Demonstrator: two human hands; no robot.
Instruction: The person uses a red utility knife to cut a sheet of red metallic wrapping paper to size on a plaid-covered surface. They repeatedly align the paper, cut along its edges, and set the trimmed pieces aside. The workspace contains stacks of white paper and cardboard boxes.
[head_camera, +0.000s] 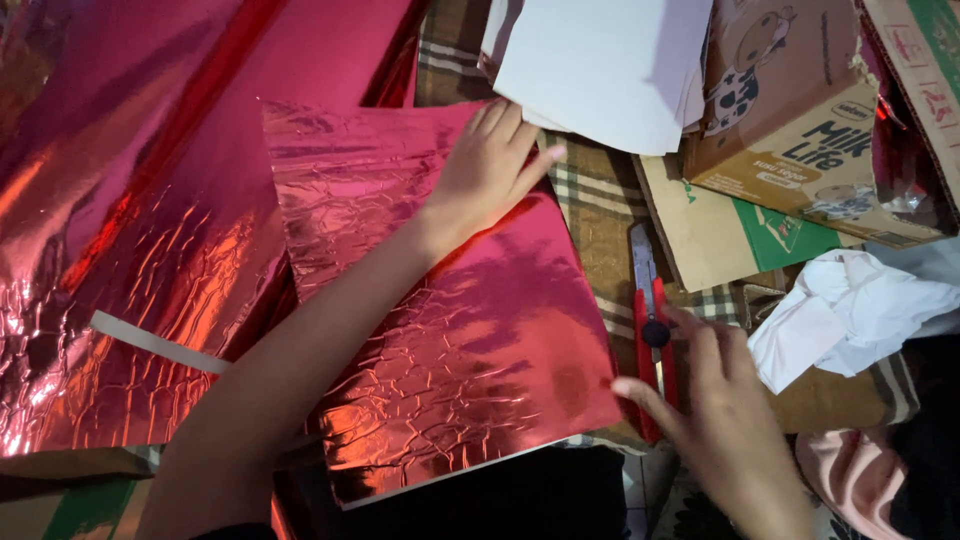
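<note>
— Foil-covered board (440, 330), the shiny red one, lies flat on the checked cloth (590, 200) in the middle of the floor. See how it's being held?

— Yes. The left hand (487, 170) is spread flat, fingers open, pressing the board near its far corner, at about one o'clock from the board's middle. It grips nothing, only pins it down.

— And the right hand (725, 420)?

— Off the board's right edge, at about four o'clock. Fingers loosely open, a fingertip touching the edge; the red utility knife (650, 320) lies just under and beyond those fingers, along that edge. I can't tell if it is held yet.

— How would you do this well?

— I'd judge: keep the flat palm pressing so the wrinkled foil doesn't slip, and keep those fingers away from the blade's line.

— Cardboard boxes (800, 120) and white sheets (600, 70) crowd in at twelve to two.
</note>
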